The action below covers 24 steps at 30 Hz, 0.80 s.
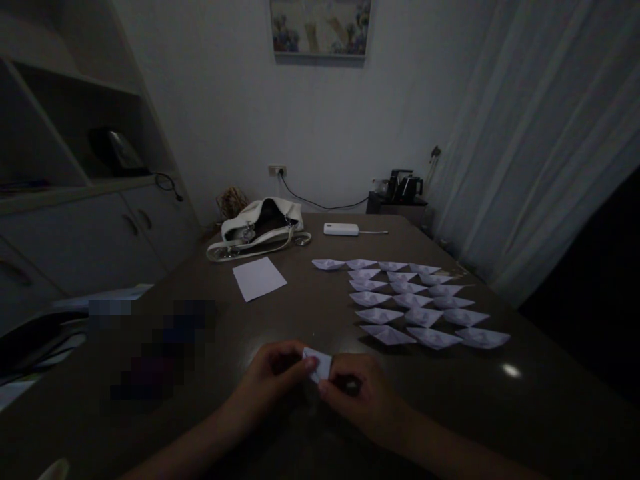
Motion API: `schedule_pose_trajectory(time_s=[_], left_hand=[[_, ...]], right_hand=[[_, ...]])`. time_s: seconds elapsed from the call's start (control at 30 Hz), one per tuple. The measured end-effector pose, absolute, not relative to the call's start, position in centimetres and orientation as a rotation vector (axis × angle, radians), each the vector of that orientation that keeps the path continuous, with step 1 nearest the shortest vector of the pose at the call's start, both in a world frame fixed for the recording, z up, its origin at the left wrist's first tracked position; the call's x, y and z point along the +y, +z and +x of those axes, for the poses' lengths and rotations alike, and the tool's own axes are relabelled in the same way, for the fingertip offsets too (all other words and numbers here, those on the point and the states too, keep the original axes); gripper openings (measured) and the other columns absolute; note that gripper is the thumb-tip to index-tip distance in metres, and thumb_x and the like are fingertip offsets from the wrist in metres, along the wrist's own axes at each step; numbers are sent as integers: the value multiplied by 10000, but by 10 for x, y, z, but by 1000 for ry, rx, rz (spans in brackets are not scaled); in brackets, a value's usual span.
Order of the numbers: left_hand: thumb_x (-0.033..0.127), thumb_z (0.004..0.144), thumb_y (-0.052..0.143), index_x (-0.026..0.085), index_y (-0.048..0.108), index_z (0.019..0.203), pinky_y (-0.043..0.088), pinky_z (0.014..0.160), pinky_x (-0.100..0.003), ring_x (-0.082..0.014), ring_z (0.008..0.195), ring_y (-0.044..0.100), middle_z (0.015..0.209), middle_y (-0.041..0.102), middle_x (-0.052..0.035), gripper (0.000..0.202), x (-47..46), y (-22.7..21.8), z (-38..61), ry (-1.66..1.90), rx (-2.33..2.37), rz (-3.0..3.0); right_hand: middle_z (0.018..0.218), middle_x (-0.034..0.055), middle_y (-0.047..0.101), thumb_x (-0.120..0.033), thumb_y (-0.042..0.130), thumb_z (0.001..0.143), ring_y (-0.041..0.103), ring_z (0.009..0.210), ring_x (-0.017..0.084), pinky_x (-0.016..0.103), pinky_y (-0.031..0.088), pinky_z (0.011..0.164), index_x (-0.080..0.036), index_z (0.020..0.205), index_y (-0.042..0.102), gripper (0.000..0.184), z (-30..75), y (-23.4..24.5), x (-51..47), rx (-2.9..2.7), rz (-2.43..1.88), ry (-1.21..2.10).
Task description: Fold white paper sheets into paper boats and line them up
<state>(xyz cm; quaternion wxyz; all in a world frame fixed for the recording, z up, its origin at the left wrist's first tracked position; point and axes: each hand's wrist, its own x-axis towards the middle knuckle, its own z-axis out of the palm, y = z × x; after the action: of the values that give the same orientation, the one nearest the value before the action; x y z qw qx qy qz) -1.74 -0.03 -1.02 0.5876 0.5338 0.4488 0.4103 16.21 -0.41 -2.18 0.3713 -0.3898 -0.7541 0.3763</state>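
A small folded white paper [319, 362] is held between my two hands above the near part of the table. My left hand [276, 370] pinches its left side, the thumb lying on its face. At its lower right corner my right hand [361, 393] grips with thumb and curled fingers. Beyond my right hand stand several white paper boats [417, 315] in rows. Ahead and to the left lies a stack of white paper sheets [259, 278], flat on the table.
A white handbag [265, 227] lies at the table's back left. Near the back edge rests a white power bank [341, 229] with a short cable. The brown table [300, 313] has a blurred-out patch at left. Curtains [530, 133] hang on the right.
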Motion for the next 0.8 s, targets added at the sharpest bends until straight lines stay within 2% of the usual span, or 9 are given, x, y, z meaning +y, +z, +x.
schedule_pose_trajectory(time_s=[0.1, 0.17, 0.27, 0.4, 0.5, 0.8], left_hand=[[425, 694, 733, 143, 656, 680, 444, 588, -238, -168, 633, 593, 651, 661, -29, 293, -1, -9, -21, 972, 1114, 1377], [381, 734, 700, 146, 660, 647, 440, 597, -244, -180, 642, 600, 643, 665, -42, 254, -3, -9, -23, 958, 1192, 1571], [300, 786, 657, 154, 693, 673, 432, 612, -239, -183, 652, 616, 665, 686, -52, 188, -7, -12, -23, 878, 1240, 1900], [271, 814, 646, 165, 716, 715, 403, 556, -210, -166, 619, 609, 671, 690, -50, 161, -8, -16, -21, 753, 1171, 2156], [279, 792, 683, 178, 728, 764, 422, 567, -209, -178, 645, 625, 708, 706, -53, 114, -7, -16, -21, 753, 1173, 2166], [260, 826, 646, 174, 708, 727, 476, 643, -245, -195, 696, 663, 724, 716, -61, 145, -7, -7, -22, 968, 1069, 2044]], right_hand=[[543, -34, 479, -271, 589, 812, 447, 518, 98, 204, 315, 489, -163, 597, 578, 241, 166, -21, -2, -2022, -991, 967], [593, -22, 550, -331, 640, 800, 492, 534, 108, 203, 341, 487, -168, 724, 652, 180, 169, -20, 0, -2064, -995, 1002], [709, 11, 633, -374, 670, 799, 557, 596, 125, 216, 402, 530, -176, 874, 684, 213, 174, -17, 3, -2053, -972, 955], [730, 21, 633, -293, 663, 822, 582, 663, 130, 229, 423, 604, -169, 800, 683, 127, 176, -14, 4, -2160, -873, 796], [729, 7, 625, -275, 671, 815, 567, 646, 125, 228, 411, 590, -178, 844, 672, 101, 176, -12, 3, -2211, -881, 756], [753, 12, 638, -201, 607, 838, 584, 638, 120, 227, 447, 582, -181, 825, 647, 46, 177, -5, 1, -2113, -869, 796]])
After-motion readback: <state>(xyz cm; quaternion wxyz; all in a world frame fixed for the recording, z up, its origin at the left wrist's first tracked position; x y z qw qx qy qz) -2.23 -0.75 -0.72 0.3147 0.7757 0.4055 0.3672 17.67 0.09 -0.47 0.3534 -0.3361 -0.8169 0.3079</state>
